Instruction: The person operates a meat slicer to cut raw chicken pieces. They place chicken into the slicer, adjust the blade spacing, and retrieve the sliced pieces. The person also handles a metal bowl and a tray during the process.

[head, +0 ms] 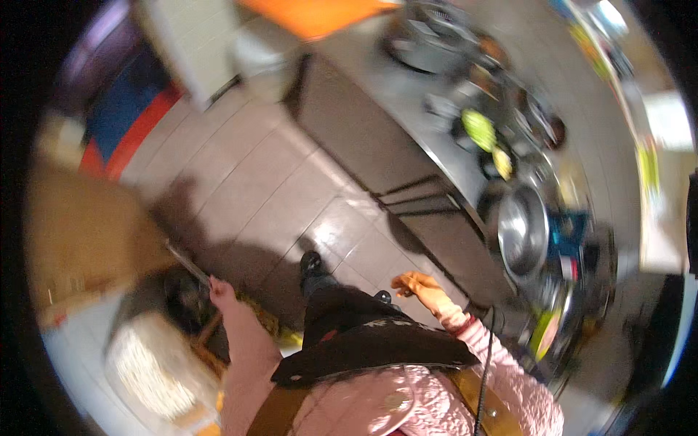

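My left hand (219,291), at the end of a pink sleeve, is closed around one end of a long thin utensil (185,261). The utensil points away from me, up and to the left; blur hides its exact kind. Below that hand stands a light-coloured container or bag (152,365) with pale, strand-like contents. My right hand (420,291) hangs over the tiled floor beside the counter. Its fingers are loosely curled and nothing shows in them. A dark apron (371,332) covers my front.
Along the right runs a metal counter (436,155) with a steel bowl (522,231), a large pot (431,38) and several blurred items. Cardboard (92,229) stands at left. A white bin-like container (264,62) is ahead on the tiled floor (245,180). A dark cable (484,370) hangs by my right arm.
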A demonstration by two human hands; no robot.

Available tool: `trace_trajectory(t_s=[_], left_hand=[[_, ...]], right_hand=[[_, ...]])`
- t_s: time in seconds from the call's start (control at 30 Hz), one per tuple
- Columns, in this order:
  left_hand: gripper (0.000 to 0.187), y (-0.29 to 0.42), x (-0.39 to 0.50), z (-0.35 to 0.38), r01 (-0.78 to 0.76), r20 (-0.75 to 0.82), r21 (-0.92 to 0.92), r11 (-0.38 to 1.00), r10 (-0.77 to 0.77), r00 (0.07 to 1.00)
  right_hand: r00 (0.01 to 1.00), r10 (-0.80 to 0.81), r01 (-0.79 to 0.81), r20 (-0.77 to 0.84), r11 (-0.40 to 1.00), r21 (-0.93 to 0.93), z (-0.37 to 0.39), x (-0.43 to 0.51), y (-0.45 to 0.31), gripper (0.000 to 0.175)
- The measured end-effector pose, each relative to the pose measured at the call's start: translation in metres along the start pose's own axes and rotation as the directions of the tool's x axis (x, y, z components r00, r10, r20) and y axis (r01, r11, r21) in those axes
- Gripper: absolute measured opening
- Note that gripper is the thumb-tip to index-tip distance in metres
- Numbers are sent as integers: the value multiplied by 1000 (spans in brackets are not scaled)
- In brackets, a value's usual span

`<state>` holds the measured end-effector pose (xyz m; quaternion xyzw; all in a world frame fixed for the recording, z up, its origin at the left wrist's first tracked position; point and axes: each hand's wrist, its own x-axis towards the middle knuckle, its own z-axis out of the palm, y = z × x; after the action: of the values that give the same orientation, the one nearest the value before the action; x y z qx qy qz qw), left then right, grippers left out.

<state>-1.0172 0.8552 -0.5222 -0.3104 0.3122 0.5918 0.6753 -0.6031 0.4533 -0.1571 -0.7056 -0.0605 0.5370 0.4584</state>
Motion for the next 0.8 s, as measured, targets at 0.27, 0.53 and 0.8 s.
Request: trace_trajectory(t_s=[0.27, 0.53, 0.8], left_hand=[[20, -295, -148, 31, -69, -12, 987, -144, -497, 868], [31, -519, -482, -36, -665, -629, 506, -550, -762, 152], [53, -577, -630, -174, -793, -713, 492, -359, -689, -130]], right_hand=[[945, -243, 280, -219, 947, 157, -65, -80, 56, 52], [677, -357, 655, -643, 691, 306, -150, -291, 187, 75], [376, 287, 851, -881, 269, 451, -213, -346, 336, 25]])
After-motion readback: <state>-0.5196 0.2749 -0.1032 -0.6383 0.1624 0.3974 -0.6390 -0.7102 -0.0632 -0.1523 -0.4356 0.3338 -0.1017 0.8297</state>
